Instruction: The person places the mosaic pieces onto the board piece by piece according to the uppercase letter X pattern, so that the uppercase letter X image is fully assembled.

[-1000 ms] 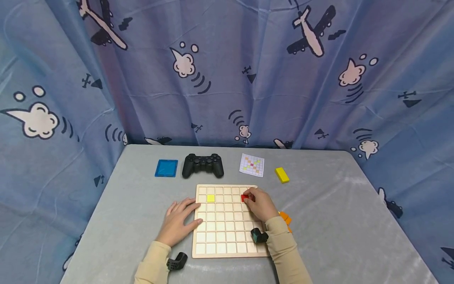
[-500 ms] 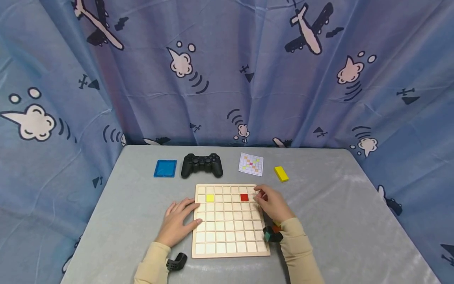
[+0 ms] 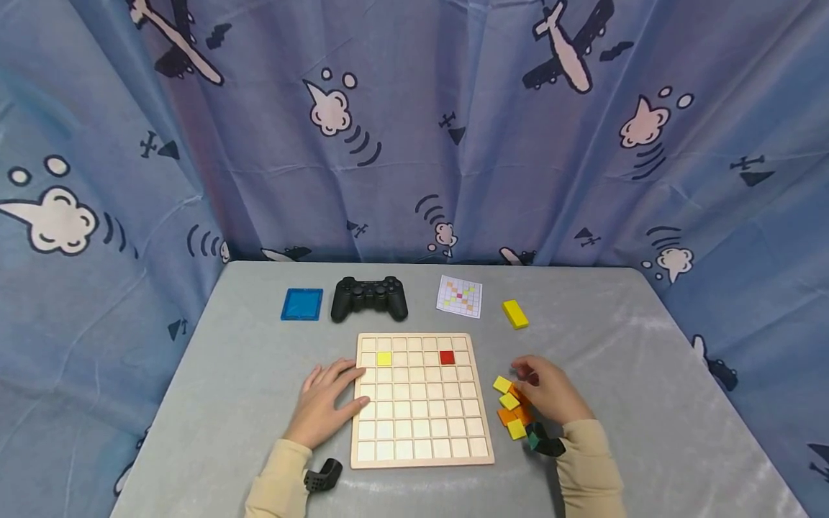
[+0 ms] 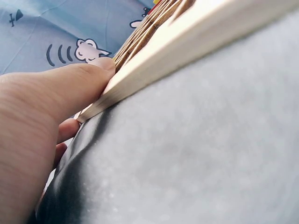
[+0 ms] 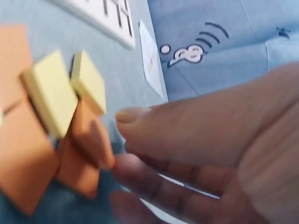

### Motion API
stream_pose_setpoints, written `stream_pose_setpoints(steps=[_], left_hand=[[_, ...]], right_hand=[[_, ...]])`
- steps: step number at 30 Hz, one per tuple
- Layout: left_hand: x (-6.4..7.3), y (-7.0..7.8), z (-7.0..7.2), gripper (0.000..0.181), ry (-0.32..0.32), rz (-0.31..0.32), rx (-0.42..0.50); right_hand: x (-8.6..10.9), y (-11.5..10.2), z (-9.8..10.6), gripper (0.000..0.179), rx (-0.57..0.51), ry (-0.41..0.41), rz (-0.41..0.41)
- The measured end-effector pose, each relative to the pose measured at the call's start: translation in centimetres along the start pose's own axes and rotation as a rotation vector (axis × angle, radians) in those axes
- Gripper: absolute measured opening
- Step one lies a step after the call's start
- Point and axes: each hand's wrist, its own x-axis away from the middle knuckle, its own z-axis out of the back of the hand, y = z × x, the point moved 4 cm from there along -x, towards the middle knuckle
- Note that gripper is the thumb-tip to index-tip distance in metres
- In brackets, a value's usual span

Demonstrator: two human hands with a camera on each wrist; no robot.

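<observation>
A light wooden grid board (image 3: 422,465) lies mid-table, with one yellow tile (image 3: 384,358) and one red tile (image 3: 447,357) in the same upper row. My left hand (image 3: 327,404) rests at the board's left edge, fingers extended; in the left wrist view its thumb (image 4: 86,84) lies over the rim. Right of the board sits a small pile of square yellow tiles (image 3: 516,429) and orange tiles (image 5: 23,158), some overlapping. My right hand (image 3: 550,388) is at the pile's far right side, fingers loosely bent, fingertips right at an orange tile (image 5: 93,133) in the right wrist view.
Behind the board are a blue square tray (image 3: 302,304), a black game controller (image 3: 369,298), a printed grid card (image 3: 459,296) and a yellow block (image 3: 515,314). A blue patterned curtain (image 3: 388,144) hangs at the table's back edge.
My right hand has let go of the red tile, leaving it in the board, and has moved right and toward me to the tile pile. My left hand has stayed put.
</observation>
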Motion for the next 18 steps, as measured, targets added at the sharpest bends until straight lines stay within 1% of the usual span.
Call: stream_pose_setpoints(steps=[3, 6, 8, 13, 18], left_hand=[[0.0, -0.1, 0.0, 0.054, 0.008, -0.008, -0.001], [0.0, 0.0, 0.0, 0.054, 0.017, -0.018, -0.006], [0.0, 0.0, 0.0, 0.054, 0.013, -0.014, -0.007], [0.0, 0.1, 0.2, 0.055, -0.008, 0.002, 0.000], [0.0, 0.1, 0.2, 0.055, -0.011, 0.002, 0.001]], right_hand=[[0.4, 0.7, 0.0, 0.025, 0.031, -0.001, -0.016], [0.8, 1.3, -0.1, 0.026, 0.042, -0.024, -0.048], [0.9, 1.5, -0.1, 0.029, 0.039, -0.046, -0.068], [0.8, 1.4, -0.4, 0.038, 0.025, -0.075, -0.109], [0.7, 1.4, -0.7, 0.038, 0.012, -0.082, -0.125]])
